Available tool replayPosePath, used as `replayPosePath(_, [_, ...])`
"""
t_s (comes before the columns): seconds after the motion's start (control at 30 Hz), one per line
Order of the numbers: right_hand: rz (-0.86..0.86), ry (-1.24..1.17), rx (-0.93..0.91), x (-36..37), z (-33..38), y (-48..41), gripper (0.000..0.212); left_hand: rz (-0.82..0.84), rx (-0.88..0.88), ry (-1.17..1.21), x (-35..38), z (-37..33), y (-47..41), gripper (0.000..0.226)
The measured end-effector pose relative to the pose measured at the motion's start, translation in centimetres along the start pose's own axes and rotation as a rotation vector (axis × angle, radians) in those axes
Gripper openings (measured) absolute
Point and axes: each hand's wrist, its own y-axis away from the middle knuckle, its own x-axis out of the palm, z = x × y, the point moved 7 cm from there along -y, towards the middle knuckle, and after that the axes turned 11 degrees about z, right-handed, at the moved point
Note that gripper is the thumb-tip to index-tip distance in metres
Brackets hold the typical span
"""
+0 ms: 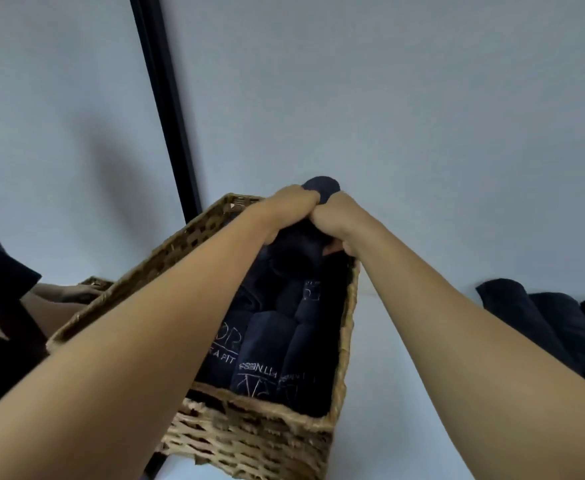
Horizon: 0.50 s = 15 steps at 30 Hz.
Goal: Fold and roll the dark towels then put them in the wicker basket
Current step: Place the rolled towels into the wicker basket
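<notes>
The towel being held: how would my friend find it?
Find the big brown wicker basket on the white surface. At its far end, the left hand and right hand grip one rolled dark navy towel. Only it pokes above the rim; the other towels lie inside.

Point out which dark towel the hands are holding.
The roll at the wicker basket's far end, gripped by left hand and right hand; other towels lie untouched.

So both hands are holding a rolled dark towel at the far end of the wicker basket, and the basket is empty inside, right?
No, the wicker basket is not empty: the head view shows several rolled dark towels packed inside. The left hand and right hand do hold a rolled towel at its far end.
</notes>
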Motion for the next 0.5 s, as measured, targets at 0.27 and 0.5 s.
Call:
replayPosePath(0.27, [0.092,0.493,0.234,1.7,-1.9,-3.3,0.033,0.068,-0.152,0.203,1.9,6.0,-3.0,0.033])
replayPosePath(0.5, [0.159,0.741,0.326,3.7,-2.8,-4.7,0.042,0.048,-0.151,-0.047,1.0,7.6,-3.1,0.02])
